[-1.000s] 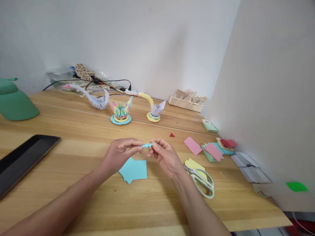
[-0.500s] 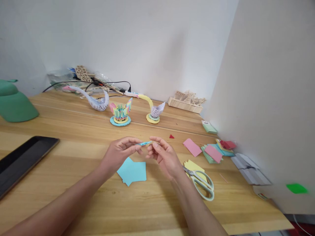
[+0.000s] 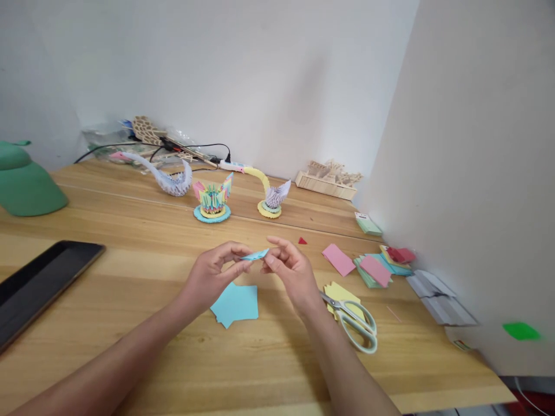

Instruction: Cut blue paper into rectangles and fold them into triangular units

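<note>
A small folded piece of blue paper (image 3: 255, 255) is held above the table between both hands. My left hand (image 3: 221, 266) pinches its left end between thumb and fingers. At the other end, my right hand (image 3: 290, 268) is closed on the paper's tip with thumb and fingers, the index finger raised a little. Below the hands lie overlapping blue paper sheets (image 3: 236, 303). Scissors with pale green handles (image 3: 358, 323) rest by my right wrist, their blades over yellow paper sheets (image 3: 347, 294).
Pink paper (image 3: 338, 260) and mixed paper stacks (image 3: 375, 271) lie to the right. A tiny red triangle (image 3: 302, 241) is beyond my right hand. Folded-paper swans (image 3: 173, 182) and a paper basket (image 3: 213, 199) stand behind. A dark tablet (image 3: 47, 283) is at left.
The folded blue paper has turned slightly, showing more of its upper face. My right hand has shifted its fingers a little at the tip; my left hand has barely moved.
</note>
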Available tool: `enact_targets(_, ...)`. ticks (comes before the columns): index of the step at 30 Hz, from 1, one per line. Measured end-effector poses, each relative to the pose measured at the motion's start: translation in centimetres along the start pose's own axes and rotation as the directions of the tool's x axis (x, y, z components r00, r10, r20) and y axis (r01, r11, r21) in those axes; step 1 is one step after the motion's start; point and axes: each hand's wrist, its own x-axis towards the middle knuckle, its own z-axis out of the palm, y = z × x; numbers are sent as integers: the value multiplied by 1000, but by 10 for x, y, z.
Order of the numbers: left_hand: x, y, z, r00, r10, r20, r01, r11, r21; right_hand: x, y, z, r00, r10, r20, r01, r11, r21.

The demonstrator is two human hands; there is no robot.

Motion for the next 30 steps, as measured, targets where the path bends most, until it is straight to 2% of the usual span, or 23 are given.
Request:
enact_targets(2, 0, 0, -1, 999, 22, 22, -22, 1000, 4, -1, -1, 0, 994, -101, -44, 91, 978, -189)
enact_targets(4, 0, -1, -1, 999, 41, 28, -42, 999, 17, -3, -1, 0, 976, -215, -47, 184, 914, -361)
enact_targets(7, 0, -1, -2, 999, 40, 15, -41, 998, 45, -6, 0, 0, 934, -356, 9, 305, 788, -534)
enact_targets(10, 0, -3, -2, 999, 35, 14, -36, 998, 56, -6, 2, -1, 906, -415, 87, 369, 671, -643)
enact_targets(16, -1, 0, 0, 998, 56, 26, -59, 992, 114, -7, 3, 0, 866, -452, 214, 449, 515, -731)
enact_targets(22, -3, 7, 1, 980, 180, 90, -197, 950, 242, -9, 3, 3, 828, -479, 291, 501, 398, -768)
enact_targets(30, -4, 9, 2, 986, 132, 99, -155, 946, 284, -9, 5, 4, 795, -516, 319, 520, 309, -797)
